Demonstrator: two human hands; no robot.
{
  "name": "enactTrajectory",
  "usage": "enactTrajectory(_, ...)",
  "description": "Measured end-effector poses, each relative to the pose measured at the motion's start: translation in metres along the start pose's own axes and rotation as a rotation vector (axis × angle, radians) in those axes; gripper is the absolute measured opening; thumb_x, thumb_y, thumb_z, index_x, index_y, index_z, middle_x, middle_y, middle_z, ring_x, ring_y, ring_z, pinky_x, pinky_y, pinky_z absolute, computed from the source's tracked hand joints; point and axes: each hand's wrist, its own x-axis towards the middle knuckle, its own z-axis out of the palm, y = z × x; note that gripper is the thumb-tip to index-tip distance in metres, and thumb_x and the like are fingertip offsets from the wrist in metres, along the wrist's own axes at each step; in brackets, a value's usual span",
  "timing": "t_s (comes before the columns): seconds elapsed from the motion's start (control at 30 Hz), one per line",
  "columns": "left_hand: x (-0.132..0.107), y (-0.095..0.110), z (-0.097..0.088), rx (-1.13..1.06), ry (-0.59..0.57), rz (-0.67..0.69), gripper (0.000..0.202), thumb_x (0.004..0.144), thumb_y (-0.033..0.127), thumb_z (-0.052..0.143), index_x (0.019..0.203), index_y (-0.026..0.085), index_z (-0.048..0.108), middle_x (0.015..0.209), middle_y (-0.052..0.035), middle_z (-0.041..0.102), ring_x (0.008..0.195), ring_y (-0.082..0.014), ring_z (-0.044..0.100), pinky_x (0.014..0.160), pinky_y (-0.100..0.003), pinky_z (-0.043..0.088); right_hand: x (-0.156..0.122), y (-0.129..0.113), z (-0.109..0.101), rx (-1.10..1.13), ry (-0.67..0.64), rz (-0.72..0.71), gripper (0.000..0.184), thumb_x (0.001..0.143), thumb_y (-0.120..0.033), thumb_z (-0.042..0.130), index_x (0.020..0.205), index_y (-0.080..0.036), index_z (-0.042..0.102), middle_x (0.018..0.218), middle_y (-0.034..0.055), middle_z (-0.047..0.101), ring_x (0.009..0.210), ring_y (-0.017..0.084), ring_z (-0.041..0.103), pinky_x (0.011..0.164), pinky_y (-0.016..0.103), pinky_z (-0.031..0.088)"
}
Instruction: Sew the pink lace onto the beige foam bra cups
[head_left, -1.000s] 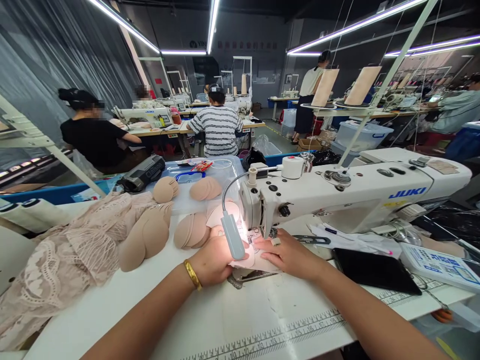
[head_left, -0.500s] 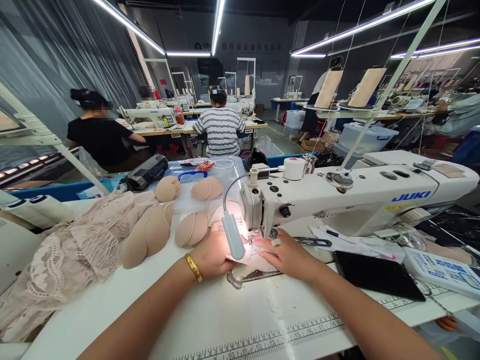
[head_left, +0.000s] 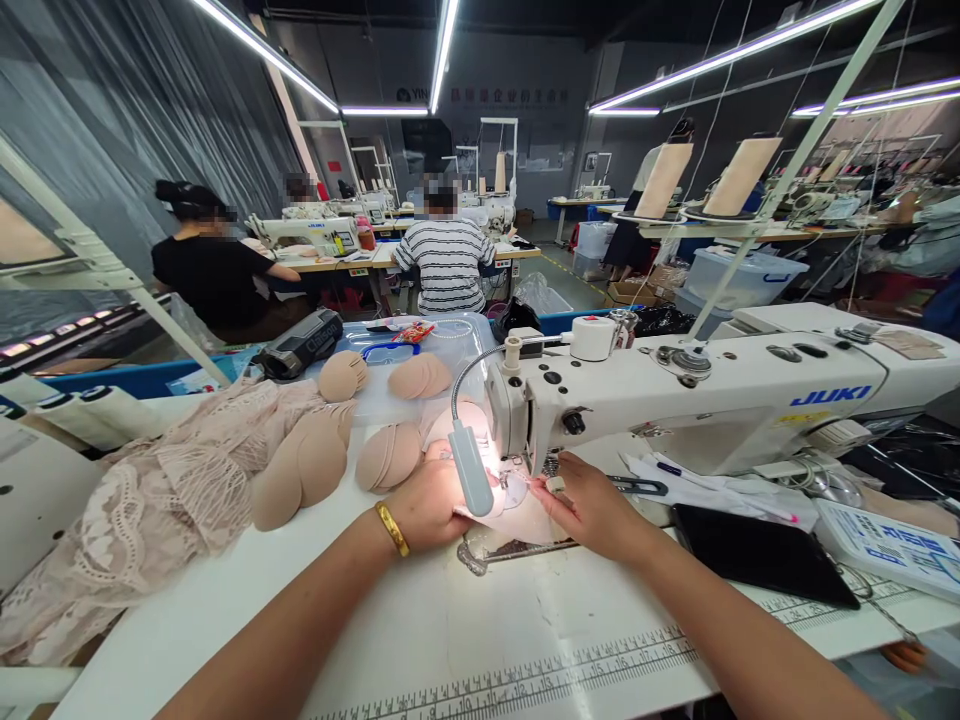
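Touching one pale pink fabric piece (head_left: 519, 512) from both sides: left hand (head_left: 426, 502) at its left, fingers partly hidden behind one grey lamp (head_left: 471, 470); right hand (head_left: 598, 507) at its right, fingers close together. Impossible to see whether pinching or only pressing. Just above the fingers, one white sewing machine (head_left: 675, 390). Left of and beyond the left fingers, four clusters of overlapping beige pieces (head_left: 304, 470). Right of the right fingers, one black tablet (head_left: 765, 555) on the worktop (head_left: 420, 615).

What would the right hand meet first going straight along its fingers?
Likely the presser foot of the JUKI sewing machine, just left of the right hand; glare and unclear depth make that uncertain.
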Motion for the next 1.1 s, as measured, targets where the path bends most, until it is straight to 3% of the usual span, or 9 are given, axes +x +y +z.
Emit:
enactTrajectory(0.27, 0.0001, 0.0040, 0.0007, -0.059, -0.029, -0.054, 0.014, 0.090, 0.020, 0.060, 0.097, 0.026, 0.071, 0.121, -0.0035, 0.076, 0.106, -0.0274, 0.071, 0.100, -0.047, 0.042, 0.0031, -0.0085, -0.0056, 0.044, -0.004, 0.067, 0.010, 0.100, -0.019, 0.051, 0.092, -0.023, 0.056, 0.091, 0.0064, 0.067, 0.089, 0.027, 0.060, 0.076, 0.039, 0.052)
enactTrajectory(0.5, -0.0027, 0.0042, 0.0047, -0.076, -0.037, -0.087, 0.023, 0.089, 0.021, 0.060, 0.109, 0.028, 0.069, 0.124, -0.0016, 0.076, 0.110, -0.0278, 0.071, 0.102, -0.045, 0.040, 0.0024, -0.0062, -0.0025, 0.035, 0.000, 0.087, 0.010, 0.101, -0.022, 0.051, 0.093, -0.023, 0.057, 0.095, 0.0078, 0.068, 0.091, 0.028, 0.061, 0.076, 0.040, 0.052)
enactTrajectory(0.87, -0.0042, 0.0063, 0.0046, -0.082, -0.001, -0.086, 0.021, 0.090, 0.021, 0.061, 0.107, 0.028, 0.071, 0.122, -0.0017, 0.077, 0.108, -0.0279, 0.071, 0.102, -0.047, 0.039, 0.0009, -0.0073, -0.0038, 0.033, 0.016, 0.021, 0.008, 0.101, -0.021, 0.050, 0.098, -0.023, 0.057, 0.097, 0.0075, 0.069, 0.093, 0.028, 0.063, 0.079, 0.041, 0.053)
enactTrajectory(1.1, -0.0062, 0.0041, 0.0063, -0.109, 0.039, -0.080, 0.019, 0.090, 0.023, 0.060, 0.101, 0.030, 0.074, 0.124, -0.0009, 0.077, 0.108, -0.0285, 0.070, 0.103, -0.051, 0.034, -0.0001, -0.0087, -0.0054, 0.016, -0.004, 0.042, 0.009, 0.102, -0.023, 0.049, 0.098, -0.023, 0.056, 0.092, 0.0062, 0.068, 0.086, 0.026, 0.063, 0.073, 0.039, 0.052)
